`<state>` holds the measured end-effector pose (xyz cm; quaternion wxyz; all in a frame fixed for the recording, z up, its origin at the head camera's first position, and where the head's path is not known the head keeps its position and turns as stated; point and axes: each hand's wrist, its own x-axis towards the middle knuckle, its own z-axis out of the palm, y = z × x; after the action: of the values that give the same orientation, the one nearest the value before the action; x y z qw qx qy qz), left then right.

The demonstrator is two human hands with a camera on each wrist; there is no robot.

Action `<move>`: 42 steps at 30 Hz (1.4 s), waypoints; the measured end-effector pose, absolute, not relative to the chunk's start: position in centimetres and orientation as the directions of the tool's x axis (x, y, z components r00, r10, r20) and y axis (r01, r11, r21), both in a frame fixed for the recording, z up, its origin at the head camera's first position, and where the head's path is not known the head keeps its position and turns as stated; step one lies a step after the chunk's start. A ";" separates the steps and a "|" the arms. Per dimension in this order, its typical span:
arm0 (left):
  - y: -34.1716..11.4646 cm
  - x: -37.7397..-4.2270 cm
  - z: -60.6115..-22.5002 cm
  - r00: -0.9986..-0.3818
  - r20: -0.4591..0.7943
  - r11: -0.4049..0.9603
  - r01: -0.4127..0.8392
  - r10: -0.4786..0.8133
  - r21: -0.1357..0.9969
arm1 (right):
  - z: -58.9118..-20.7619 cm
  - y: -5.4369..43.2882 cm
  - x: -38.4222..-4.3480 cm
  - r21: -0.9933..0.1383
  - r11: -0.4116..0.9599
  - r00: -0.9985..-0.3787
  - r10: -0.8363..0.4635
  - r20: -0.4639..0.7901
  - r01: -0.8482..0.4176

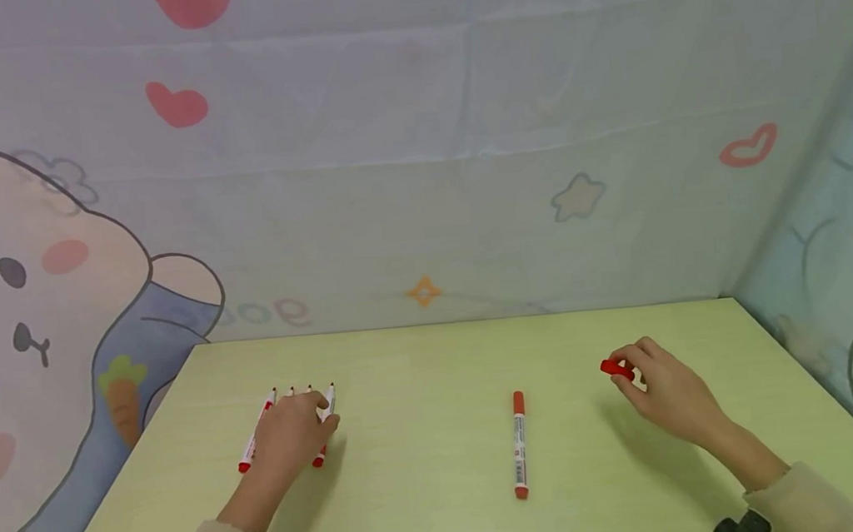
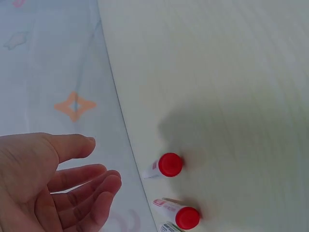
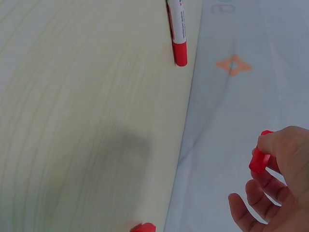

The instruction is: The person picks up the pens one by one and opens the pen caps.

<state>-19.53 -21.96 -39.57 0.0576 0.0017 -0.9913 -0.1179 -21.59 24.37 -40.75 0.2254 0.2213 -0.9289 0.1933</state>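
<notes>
My right hand (image 1: 670,393) pinches a red marker cap (image 1: 617,370) between thumb and fingers, raised over the right side of the table. In the right wrist view the same cap (image 3: 259,159) shows under the thumb. My left hand (image 1: 289,431) hovers over several uncapped markers at the left, its fingers loosely bent with nothing between them. The leftmost marker (image 1: 254,442) and the rightmost marker (image 1: 328,407) show beside the hand, dark tips pointing away; those between are mostly hidden. The left wrist view shows red marker ends (image 2: 170,165) apart from the fingers.
A capped red marker (image 1: 519,446) lies lengthwise near the table's middle. At the bottom of the right wrist view a red object (image 3: 143,227) is partly cut off. A cartoon-printed cloth (image 1: 416,133) stands behind the pale table (image 1: 425,433).
</notes>
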 end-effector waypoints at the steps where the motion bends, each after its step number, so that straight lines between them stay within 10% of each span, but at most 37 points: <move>1: -21.8 -19.5 -39.5 -0.993 0.118 0.971 0.018 -0.010 0.236 | -40.7 24.5 -21.6 -0.256 0.831 -0.802 -0.323 0.502 -0.495; 42: -18.0 -18.4 -40.2 -0.956 0.273 0.930 0.195 0.109 0.311 | -41.1 35.1 -23.9 -0.331 0.896 -0.918 -0.171 0.357 -0.295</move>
<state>-18.38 -18.04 -40.24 0.1263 -0.0781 -0.9742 -0.1699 -23.92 35.06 -41.13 0.1615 0.1212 -0.9603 0.1927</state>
